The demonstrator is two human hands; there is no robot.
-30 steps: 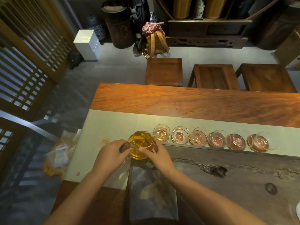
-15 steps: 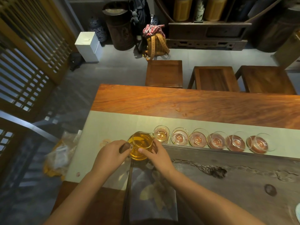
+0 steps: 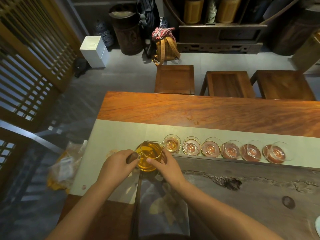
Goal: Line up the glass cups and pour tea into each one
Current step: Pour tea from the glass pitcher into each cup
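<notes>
Several small glass cups stand in a row on the pale runner, from the leftmost cup to the rightmost cup. A glass pitcher of amber tea is tilted, its spout over the leftmost cup, which holds a little tea. My left hand grips the pitcher's dark wooden handle. My right hand rests against the pitcher's right side, thumb on the glass.
The runner lies on a long red-brown wooden table. A grey slab tea tray sits in front of the cups. Three wooden stools stand beyond the table. A plastic bag lies on the floor at left.
The pitcher stays tilted over the leftmost cup, which now holds a bit more tea. Both hands keep their places; only the camera has shifted slightly.
</notes>
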